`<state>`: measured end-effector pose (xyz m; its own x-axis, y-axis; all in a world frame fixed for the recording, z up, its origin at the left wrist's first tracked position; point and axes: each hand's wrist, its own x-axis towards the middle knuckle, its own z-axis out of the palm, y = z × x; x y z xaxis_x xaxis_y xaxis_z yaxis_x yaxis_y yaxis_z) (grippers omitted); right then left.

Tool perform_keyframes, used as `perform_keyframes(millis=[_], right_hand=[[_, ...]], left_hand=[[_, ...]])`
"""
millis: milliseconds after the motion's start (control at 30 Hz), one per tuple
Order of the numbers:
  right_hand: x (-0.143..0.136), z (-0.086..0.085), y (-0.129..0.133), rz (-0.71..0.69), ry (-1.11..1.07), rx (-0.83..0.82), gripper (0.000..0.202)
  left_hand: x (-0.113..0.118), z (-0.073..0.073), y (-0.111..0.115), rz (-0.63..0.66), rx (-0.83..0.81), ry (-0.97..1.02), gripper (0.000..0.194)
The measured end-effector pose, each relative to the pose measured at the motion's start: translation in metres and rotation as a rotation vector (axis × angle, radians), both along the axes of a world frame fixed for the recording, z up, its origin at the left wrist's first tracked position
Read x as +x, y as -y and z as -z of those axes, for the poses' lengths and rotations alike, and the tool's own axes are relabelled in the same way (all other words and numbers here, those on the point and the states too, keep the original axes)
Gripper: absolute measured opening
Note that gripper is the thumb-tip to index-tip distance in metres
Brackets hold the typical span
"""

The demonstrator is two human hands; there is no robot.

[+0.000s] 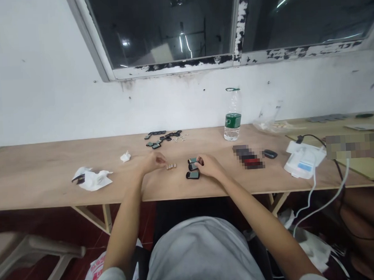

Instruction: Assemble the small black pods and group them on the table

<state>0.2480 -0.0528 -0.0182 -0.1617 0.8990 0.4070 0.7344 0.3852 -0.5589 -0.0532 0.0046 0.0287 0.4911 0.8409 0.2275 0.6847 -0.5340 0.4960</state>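
Note:
Near the table's middle, three small black-rimmed pieces with grey faces lie in a column: a top one (pixel 192 161), a middle one (pixel 193 166) and a lower one (pixel 192 175). My right hand (pixel 208 165) is closed at the right ends of the upper two, its fingertips on the middle piece. A short row of several small metallic cylinders (pixel 171 166) lies to the left. Beside that row my left hand (pixel 153 162) has its fingers curled together; whatever is between the tips is too small to make out.
More black-and-grey pieces (pixel 156 145) and small pale bits (pixel 179 138) lie farther back. Crumpled tissues (pixel 96 179) are at left. A water bottle (pixel 232 122), a black oval object (pixel 270 154) and a white box (pixel 302 160) with cables stand right. Another person's legs show lower right.

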Motion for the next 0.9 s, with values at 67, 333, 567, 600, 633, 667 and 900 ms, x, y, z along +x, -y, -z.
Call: perform_keyframes(millis=[67,333,567,600,633,667,900], right_hand=[[0.000,0.001,0.000,-0.001,0.020,0.004,0.003],[-0.003,-0.010,0.000,-0.148,-0.065,0.015,0.019],[0.001,-0.032,-0.048,-0.181,0.229,-0.123,0.011],[0.000,-0.033,-0.057,-0.174,0.254,-0.149,0.008],[-0.001,-0.033,-0.063,-0.167,0.270,-0.160,0.007],[-0.001,-0.033,-0.069,-0.161,0.286,-0.175,0.006],[0.004,-0.034,-0.072,-0.196,0.336,-0.176,0.006]], left_hand=[[-0.004,0.006,-0.006,-0.002,-0.081,0.021,0.035],[-0.003,0.008,-0.006,0.062,-0.100,0.016,0.045],[-0.010,-0.006,0.003,-0.023,0.118,-0.004,0.036],[-0.010,-0.006,0.003,-0.017,0.115,-0.006,0.036],[-0.010,-0.007,0.004,-0.010,0.113,-0.007,0.036],[-0.010,-0.007,0.004,-0.005,0.115,-0.005,0.036],[-0.003,0.000,0.001,0.057,0.166,0.016,0.031]])
